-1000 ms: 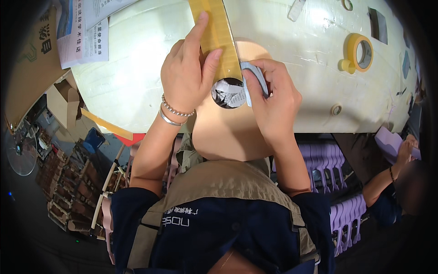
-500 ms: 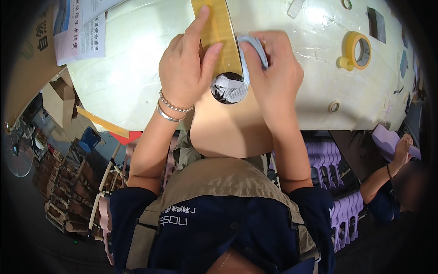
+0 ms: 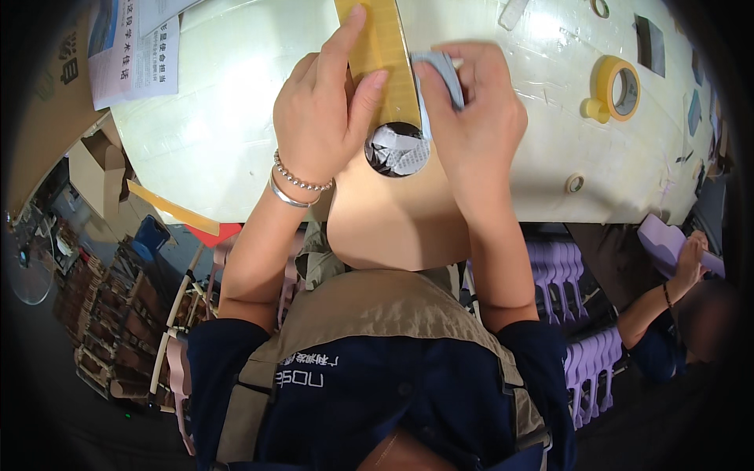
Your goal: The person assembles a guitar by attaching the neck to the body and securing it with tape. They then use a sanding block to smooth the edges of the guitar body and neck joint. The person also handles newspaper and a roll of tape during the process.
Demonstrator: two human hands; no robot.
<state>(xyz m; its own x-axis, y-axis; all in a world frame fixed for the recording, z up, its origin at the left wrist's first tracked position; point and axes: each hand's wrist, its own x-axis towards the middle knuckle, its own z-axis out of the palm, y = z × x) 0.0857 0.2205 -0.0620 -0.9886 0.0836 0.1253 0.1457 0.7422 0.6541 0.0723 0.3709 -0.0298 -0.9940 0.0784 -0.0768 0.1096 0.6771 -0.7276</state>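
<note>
Your left hand (image 3: 314, 118) is spread, index finger and thumb parted, with their tips resting on the yellow-covered strip (image 3: 385, 47); its other fingers are hidden, so how they stand you cannot tell. Your right hand (image 3: 483, 118) pinches a blue-grey folded pad (image 3: 438, 69) between thumb and fingers, its lower end along the strip's right edge, on the side facing that hand.

The pale guitar-shaped body (image 3: 397, 224) lies between your hands and below them, its broad rounded end nearer you than either palm. Its round hole, stuffed with crumpled printed paper (image 3: 400, 149), sits just beyond your left thumb, to the lower right, and to the left of your right wrist. The strip runs up from that hole, past your left index fingertip.

Well to the right of your right hand, a yellow tape roll (image 3: 624, 88) lies on the pale tabletop (image 3: 204, 157); a smaller roll (image 3: 576, 184) is lower, nearer your right forearm. Printed sheets (image 3: 145, 67) lie well left of your left hand.
</note>
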